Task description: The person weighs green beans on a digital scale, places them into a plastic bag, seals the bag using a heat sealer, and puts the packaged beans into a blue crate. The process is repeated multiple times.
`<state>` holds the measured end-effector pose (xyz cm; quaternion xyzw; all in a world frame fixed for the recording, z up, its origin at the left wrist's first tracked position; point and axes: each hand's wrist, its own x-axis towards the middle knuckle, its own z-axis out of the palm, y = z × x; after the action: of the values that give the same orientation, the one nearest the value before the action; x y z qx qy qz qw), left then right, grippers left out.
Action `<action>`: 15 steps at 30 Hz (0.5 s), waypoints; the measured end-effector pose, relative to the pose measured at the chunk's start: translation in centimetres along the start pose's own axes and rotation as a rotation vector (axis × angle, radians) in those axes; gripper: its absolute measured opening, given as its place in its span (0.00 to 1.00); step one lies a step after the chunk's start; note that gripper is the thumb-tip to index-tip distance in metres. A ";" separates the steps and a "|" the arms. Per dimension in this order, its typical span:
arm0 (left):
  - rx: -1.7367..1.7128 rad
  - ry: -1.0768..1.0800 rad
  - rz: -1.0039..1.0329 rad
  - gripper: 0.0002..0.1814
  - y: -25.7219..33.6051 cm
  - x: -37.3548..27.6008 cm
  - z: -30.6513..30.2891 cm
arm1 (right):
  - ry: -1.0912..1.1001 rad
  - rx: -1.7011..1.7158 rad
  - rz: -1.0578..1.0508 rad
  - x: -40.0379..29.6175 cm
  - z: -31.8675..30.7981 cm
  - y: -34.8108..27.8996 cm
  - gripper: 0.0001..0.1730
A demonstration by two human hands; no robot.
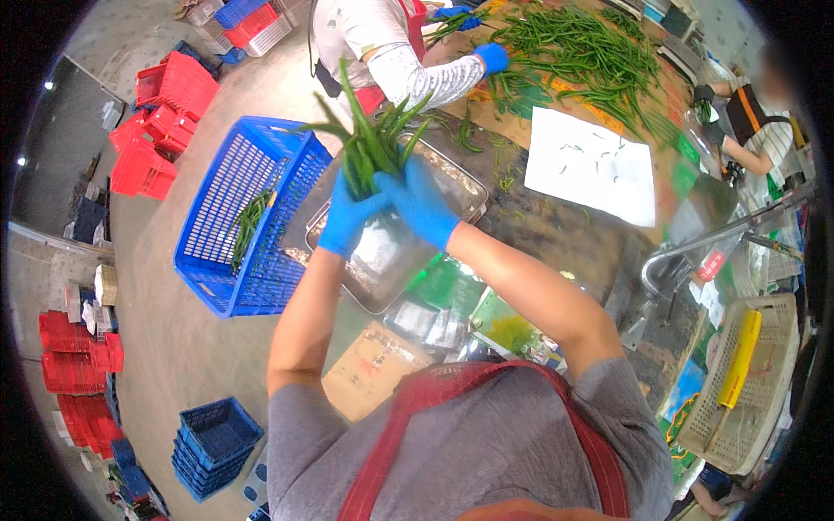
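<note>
A bunch of long green chili peppers [373,153] is held up between my two blue-gloved hands. My left hand [352,211] grips its lower left side. My right hand [420,202] lies against the lower right side, slightly blurred, with its fingers on the bunch. Beneath the hands is a metal tray [479,189] with a shiny surface or clear plastic in it, not plain which. To the left, a blue plastic crate [208,195] holds more green peppers [251,225]. A large heap of green peppers [580,52] covers the far part of the table.
A co-worker in blue gloves [492,58] handles peppers at the table's far side; another person [756,137] stands at the right. A white sheet [589,169] with small pepper pieces lies on the table. Stacked blue baskets [218,443] stand on the floor; a beige basket [749,391] is at right.
</note>
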<state>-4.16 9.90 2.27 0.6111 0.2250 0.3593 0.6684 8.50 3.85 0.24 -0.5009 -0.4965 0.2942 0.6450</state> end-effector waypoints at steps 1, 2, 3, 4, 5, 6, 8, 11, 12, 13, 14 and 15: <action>0.014 -0.007 0.035 0.47 0.4 -0.2 0.2 | -0.007 -0.007 -0.084 -0.1 0.1 -0.3 0.30; 0.027 -0.015 0.070 0.48 0.9 -0.5 0.3 | -0.014 -0.014 -0.167 0.0 0.3 -0.4 0.31; 0.037 -0.029 0.101 0.49 1.1 -0.7 0.5 | -0.014 -0.025 -0.247 -0.2 0.1 -0.5 0.31; 0.037 0.008 0.152 0.50 -0.2 -1.1 0.0 | -0.038 -0.046 -0.278 -0.6 0.1 0.5 0.35; 0.094 -0.024 0.104 0.48 -1.9 -1.4 -0.9 | -0.026 -0.033 -0.255 -1.1 0.3 1.4 0.37; 0.146 -0.060 0.052 0.45 -3.8 -1.7 -2.1 | -0.013 -0.025 -0.227 -1.8 0.3 2.6 0.39; 0.213 -0.103 -0.007 0.39 -5.0 -2.3 -1.6 | -0.083 0.122 -0.083 -2.4 -0.2 5.6 0.45; 0.039 -0.049 -0.152 0.36 -2.4 -3.2 1.7 | -0.100 -0.131 -0.078 -3.0 -1.5 5.2 0.51; -0.007 -0.029 -0.186 0.36 -1.6 -3.2 2.4 | -0.074 -0.185 -0.109 -2.9 -1.7 5.0 0.54; -0.004 -0.019 -0.194 0.36 -2.2 -3.0 2.2 | -0.071 -0.146 -0.072 -3.0 -1.7 5.1 0.54; 0.000 -0.009 -0.201 0.36 -3.0 -2.7 1.9 | -0.068 -0.108 -0.035 -3.1 -1.6 5.3 0.55; 0.024 -0.013 -0.152 0.35 -4.1 -2.5 1.0 | -0.069 -0.066 -0.005 -2.9 -1.4 5.2 0.55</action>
<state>-4.21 7.39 -1.95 0.6025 0.2706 0.3006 0.6880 9.49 2.47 -5.61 -0.5100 -0.5292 0.2933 0.6114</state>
